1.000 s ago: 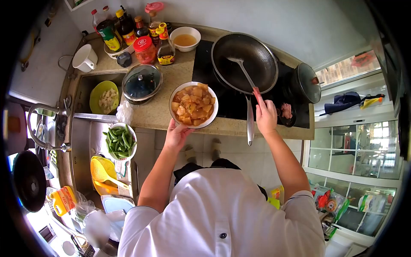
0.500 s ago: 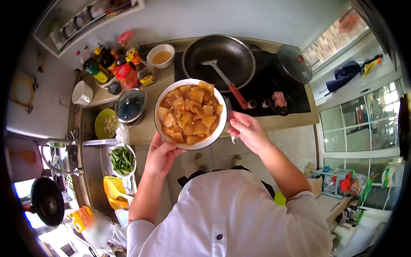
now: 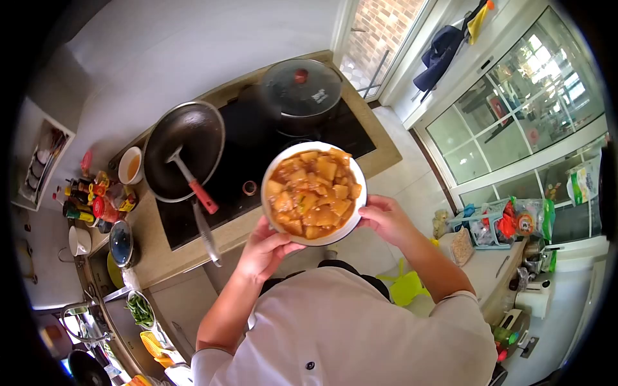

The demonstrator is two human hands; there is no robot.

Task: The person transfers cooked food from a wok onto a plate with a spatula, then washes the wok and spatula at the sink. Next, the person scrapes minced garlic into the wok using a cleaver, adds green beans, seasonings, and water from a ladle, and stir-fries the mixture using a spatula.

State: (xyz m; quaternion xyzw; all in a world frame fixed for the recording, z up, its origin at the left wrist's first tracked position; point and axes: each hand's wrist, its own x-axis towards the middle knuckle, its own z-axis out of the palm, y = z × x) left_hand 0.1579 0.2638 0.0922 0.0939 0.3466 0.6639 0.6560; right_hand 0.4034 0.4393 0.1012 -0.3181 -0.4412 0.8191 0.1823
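Observation:
A white bowl (image 3: pixel 362 188) with a thin dark rim is held level in front of my body. It is filled with chunky cubes of food (image 3: pixel 312 193) in an orange-brown sauce, perhaps potato. My left hand (image 3: pixel 262 249) grips the bowl's lower left side, thumb at the rim. On the lower right, my right hand (image 3: pixel 385 219) pinches the edge, its fingers partly hidden beneath. Behind the bowl, a black cooktop (image 3: pixel 235 138) carries a wok (image 3: pixel 193 128). A spatula with a red handle (image 3: pixel 205 198) rests in the wok. A lidded pot (image 3: pixel 301 90) stands at the cooktop's far right.
Sauce bottles (image 3: pixel 82 202), a small bowl of brown liquid (image 3: pixel 132 168) and a glass-lidded pot (image 3: pixel 121 244) stand left. Green peppers (image 3: pixel 139 310) lie by the sink. The wok's handle (image 3: pixel 206 235) juts over the counter edge. Glass-paned doors (image 3: pixel 508 96) and a blue basket (image 3: pixel 486 225) are right.
My view has turned rightward, so the cooktop and wok now appear further left and more of the doors shows. Both hands still hold the bowl, now nearer the lidded pot in view.

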